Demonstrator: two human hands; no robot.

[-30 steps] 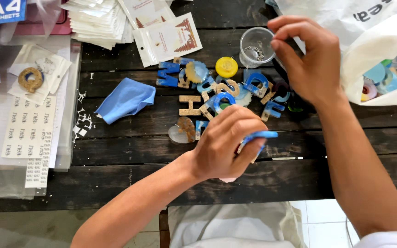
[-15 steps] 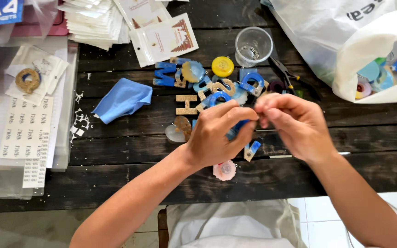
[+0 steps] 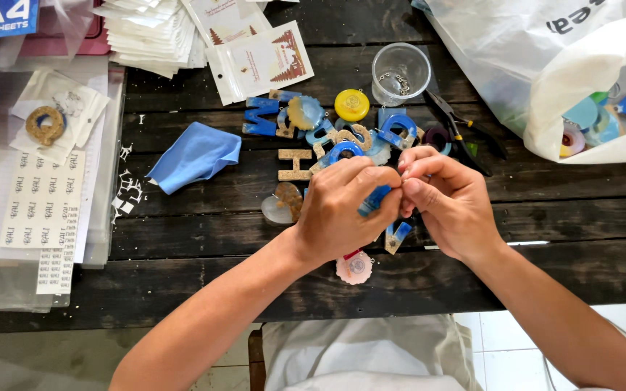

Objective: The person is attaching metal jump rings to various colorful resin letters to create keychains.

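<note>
My left hand (image 3: 342,210) is closed around a small blue letter-shaped charm (image 3: 373,200). My right hand (image 3: 447,199) meets it fingertip to fingertip and pinches at the top end of the same charm. Both hands hover over a dark wooden table (image 3: 182,232). Just under them lie a blue and gold letter piece (image 3: 398,236) and a pink round charm (image 3: 355,267). Behind the hands sits a pile of blue and gold letter charms (image 3: 327,130) with a yellow round piece (image 3: 351,104).
A clear plastic cup (image 3: 401,70) holds small metal rings. Black pliers (image 3: 458,130) lie right of the pile. A blue cloth (image 3: 195,155) lies to the left. White plastic bags (image 3: 581,80) with more pieces fill the right. Sticker sheets (image 3: 41,203) and packets (image 3: 255,61) cover the left and back.
My right hand came down from the plastic cup to meet my left hand. The left hand shifted slightly up and right with the blue charm, and both now pinch it together.
</note>
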